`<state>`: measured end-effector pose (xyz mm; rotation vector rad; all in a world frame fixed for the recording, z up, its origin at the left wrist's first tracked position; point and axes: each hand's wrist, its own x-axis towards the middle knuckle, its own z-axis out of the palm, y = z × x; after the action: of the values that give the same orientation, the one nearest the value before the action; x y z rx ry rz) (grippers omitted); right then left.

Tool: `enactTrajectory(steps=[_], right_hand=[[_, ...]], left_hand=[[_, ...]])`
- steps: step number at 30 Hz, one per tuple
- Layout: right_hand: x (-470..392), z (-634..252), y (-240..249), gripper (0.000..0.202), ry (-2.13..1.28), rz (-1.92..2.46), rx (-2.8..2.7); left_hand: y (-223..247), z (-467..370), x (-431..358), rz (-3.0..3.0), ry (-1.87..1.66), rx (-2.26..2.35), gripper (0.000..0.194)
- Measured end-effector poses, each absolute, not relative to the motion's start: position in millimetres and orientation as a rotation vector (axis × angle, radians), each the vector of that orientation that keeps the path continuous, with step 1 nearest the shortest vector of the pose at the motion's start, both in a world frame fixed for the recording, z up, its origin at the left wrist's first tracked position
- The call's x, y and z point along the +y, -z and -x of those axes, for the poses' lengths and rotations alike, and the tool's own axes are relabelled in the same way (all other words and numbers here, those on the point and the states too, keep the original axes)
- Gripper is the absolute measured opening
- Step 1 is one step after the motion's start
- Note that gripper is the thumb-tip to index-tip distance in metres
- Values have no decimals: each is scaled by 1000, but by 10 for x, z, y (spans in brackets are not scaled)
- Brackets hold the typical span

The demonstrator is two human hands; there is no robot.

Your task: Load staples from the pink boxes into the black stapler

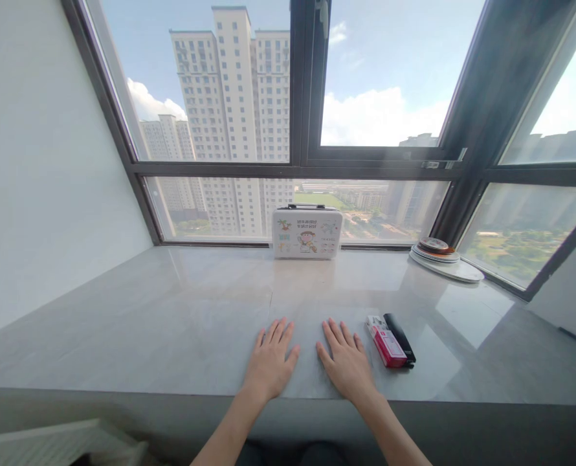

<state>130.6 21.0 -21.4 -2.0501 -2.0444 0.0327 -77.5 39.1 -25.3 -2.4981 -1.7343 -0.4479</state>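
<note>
Palm down on the pale marble window sill (181, 323) lies my left hand (271, 359), fingers stretched and holding nothing. My right hand (346, 359) rests flat beside it, a short gap apart, its fingers also spread and free. Just to the right of my right hand are a pink and white box (387, 343) and a slim black object (400, 340), lying side by side; what the black one is I cannot make out. Beyond both hands, a small white case (307, 234) with cartoon prints and a black handle stands upright against the window.
A stack of plates or discs (443, 255) sits in the right back corner. Dark window frames (220, 169) border the sill's back and right side, and a white wall (50, 162) closes the left. The sill's front edge runs just below my hands. A pale slatted object (59, 443) is at lower left.
</note>
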Motion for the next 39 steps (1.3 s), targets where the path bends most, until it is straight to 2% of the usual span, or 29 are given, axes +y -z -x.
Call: enactTrajectory(steps=[18,32,39], right_hand=[[181,-918,198,56,21,2070,-2062],[119,-1386,140,61,-80,2058,-2090],[99,-1298,191,58,25,2068,-2071]], left_hand=[[286,422,379,2462,503,-1772,55],[243,654,360,2508,482,-1764,59],[279,565,339,2453,508,-1788,58]])
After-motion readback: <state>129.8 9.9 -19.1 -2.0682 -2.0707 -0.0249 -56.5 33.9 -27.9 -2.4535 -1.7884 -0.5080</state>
